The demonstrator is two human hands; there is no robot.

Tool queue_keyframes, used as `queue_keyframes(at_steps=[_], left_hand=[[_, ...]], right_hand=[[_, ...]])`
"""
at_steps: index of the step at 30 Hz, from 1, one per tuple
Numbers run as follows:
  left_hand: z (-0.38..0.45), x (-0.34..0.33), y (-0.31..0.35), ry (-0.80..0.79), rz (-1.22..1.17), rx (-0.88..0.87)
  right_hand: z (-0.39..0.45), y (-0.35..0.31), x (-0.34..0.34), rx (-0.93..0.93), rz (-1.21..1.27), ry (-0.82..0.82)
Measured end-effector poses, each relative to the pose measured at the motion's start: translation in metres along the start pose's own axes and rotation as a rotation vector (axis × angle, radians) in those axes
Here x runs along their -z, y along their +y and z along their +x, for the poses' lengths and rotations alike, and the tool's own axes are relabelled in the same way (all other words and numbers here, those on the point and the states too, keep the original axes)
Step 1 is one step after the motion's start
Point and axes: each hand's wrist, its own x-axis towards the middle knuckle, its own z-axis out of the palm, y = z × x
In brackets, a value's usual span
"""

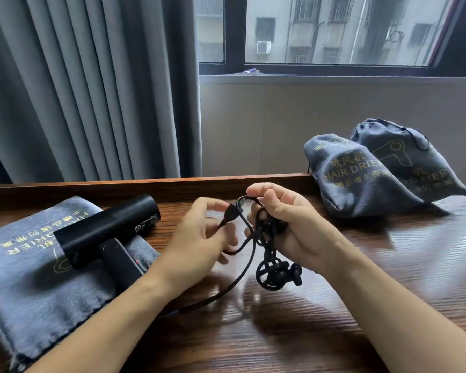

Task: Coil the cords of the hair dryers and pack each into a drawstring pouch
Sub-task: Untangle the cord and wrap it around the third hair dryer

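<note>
- My right hand [285, 224] is curled around a bundle of coiled black power cord [267, 238]; several loops hang below the palm, just above the wooden table [388, 265].
- My left hand [199, 232] pinches the plug end [233, 211] of the same cord between thumb and fingertips, just beside the right hand. The fingers are slightly blurred, so I cannot tell the exact contact points.
- From the bundle, one length of cord runs down and left across the table, passing under my left forearm toward the hair dryer [108, 232].
- The hair dryer, matte black, lies to the left of my left hand. Its barrel points toward the back edge of the table; its handle points toward me.
- The dryer rests on top of a flat grey drawstring pouch [38, 278], which is spread on the left side of the table and carries yellow printing.
- At the far right of the table, two filled grey pouches [361, 179] stand leaning against each other, well apart from both hands. Both carry a yellow dryer outline and "HAIR DRIER" lettering.
- Behind the table I see a grey curtain [78, 90] on the left and a window [334, 30] on the right.
</note>
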Motion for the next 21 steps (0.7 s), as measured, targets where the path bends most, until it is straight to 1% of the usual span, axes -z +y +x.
queue_keyframes(at_steps=[1, 2, 6, 7, 8, 10, 13, 15, 17, 19, 21], left_hand=[[0.002, 0.002, 0.002, 0.013, -0.045, 0.048], [0.003, 0.005, 0.002, 0.018, -0.024, 0.083], [0.003, 0.009, 0.004, -0.095, 0.122, 0.279], [0.003, 0.007, 0.004, -0.1, 0.134, 0.316], [0.004, 0.006, 0.003, -0.082, 0.122, 0.318], [0.005, 0.006, 0.002, 0.014, 0.018, 0.244], [0.003, 0.011, 0.012, 0.13, -0.247, 0.118], [0.001, 0.014, 0.018, 0.152, -0.429, 0.077], [-0.001, 0.014, 0.022, 0.15, -0.579, 0.066], [-0.002, 0.012, 0.023, 0.133, -0.665, 0.042], [-0.002, 0.009, 0.024, 0.124, -0.686, 0.007]], right_hand=[[0.0, -0.001, 0.001, -0.003, -0.002, -0.009], [0.001, -0.002, 0.002, -0.007, -0.007, 0.009], [0.004, 0.002, 0.004, 0.005, 0.018, 0.243], [0.004, 0.002, 0.002, 0.012, 0.038, 0.276], [0.003, 0.002, 0.001, 0.018, 0.053, 0.294], [0.004, 0.001, 0.0, 0.023, 0.07, 0.316], [0.006, -0.001, 0.0, 0.005, 0.063, 0.315], [0.005, -0.003, 0.0, -0.038, 0.089, 0.261], [0.002, -0.008, -0.002, -0.092, 0.166, 0.166], [-0.001, -0.01, -0.002, -0.11, 0.236, 0.073], [-0.001, -0.007, -0.001, -0.1, 0.204, 0.06]])
